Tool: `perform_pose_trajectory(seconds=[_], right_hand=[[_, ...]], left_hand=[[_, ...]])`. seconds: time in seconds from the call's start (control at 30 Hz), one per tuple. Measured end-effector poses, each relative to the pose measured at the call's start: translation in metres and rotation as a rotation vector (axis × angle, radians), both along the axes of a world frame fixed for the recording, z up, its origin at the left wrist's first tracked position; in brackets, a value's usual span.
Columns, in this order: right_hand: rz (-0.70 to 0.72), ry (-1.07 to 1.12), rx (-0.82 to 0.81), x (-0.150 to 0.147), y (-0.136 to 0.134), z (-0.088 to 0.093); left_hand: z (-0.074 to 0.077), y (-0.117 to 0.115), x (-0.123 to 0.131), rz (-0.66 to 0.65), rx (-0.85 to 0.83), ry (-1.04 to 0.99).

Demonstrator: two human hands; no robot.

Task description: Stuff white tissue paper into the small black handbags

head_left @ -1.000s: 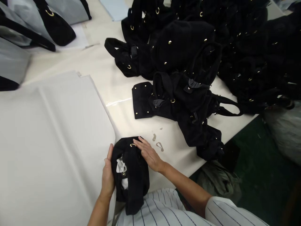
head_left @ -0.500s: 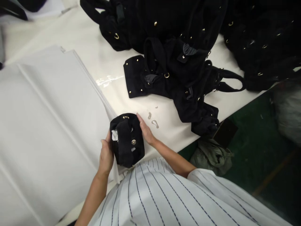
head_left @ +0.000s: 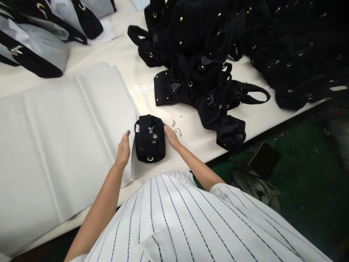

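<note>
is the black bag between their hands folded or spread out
Folded up: the black bag sits as a small squared bundle, far more compact than the spread-out bag behind it.

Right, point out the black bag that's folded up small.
The compact bundle between your left hand and right hand; the other black bags lie spread or heaped.

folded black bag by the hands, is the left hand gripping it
No, the left hand stands open with a gap from the folded black bag, and only the right hand touches it.
</note>
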State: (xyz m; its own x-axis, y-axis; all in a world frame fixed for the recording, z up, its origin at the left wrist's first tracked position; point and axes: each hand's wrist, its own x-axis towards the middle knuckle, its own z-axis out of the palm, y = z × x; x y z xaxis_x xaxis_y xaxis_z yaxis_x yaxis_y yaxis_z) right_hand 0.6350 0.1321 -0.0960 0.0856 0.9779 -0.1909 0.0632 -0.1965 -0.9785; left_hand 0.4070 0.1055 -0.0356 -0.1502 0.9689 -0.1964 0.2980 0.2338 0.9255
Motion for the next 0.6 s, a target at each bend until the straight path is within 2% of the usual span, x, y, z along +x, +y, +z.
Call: perform_pose_trajectory(seconds=[0.1,0.17,0.23,0.33,0.47,0.6], right_hand=[[-0.052,-0.020,-0.025,0.026,-0.017,0.014],[-0.078,-0.009,-0.033,0.026,-0.032,0.027],[-0.074,-0.050,-0.039,0.014,-0.043,0.044],[-0.052,-0.296,-0.067,-0.013,-0.047,0.069],[0.055,-0.690,-0.108,-0.037,-0.037,0.094],[0.123,-0.927,-0.089,-0.049,-0.027,0.100]], left_hand=[[0.008,-0.017,-0.016,0.075,0.085,0.030],[0.011,-0.025,-0.015,0.137,0.060,0.031],[0.014,-0.025,-0.007,0.134,0.038,0.079],[0.023,-0.013,0.010,0.068,0.035,0.308],[0.035,0.008,0.024,-0.072,-0.040,0.679],[0.041,0.015,0.027,-0.196,-0.094,0.743]])
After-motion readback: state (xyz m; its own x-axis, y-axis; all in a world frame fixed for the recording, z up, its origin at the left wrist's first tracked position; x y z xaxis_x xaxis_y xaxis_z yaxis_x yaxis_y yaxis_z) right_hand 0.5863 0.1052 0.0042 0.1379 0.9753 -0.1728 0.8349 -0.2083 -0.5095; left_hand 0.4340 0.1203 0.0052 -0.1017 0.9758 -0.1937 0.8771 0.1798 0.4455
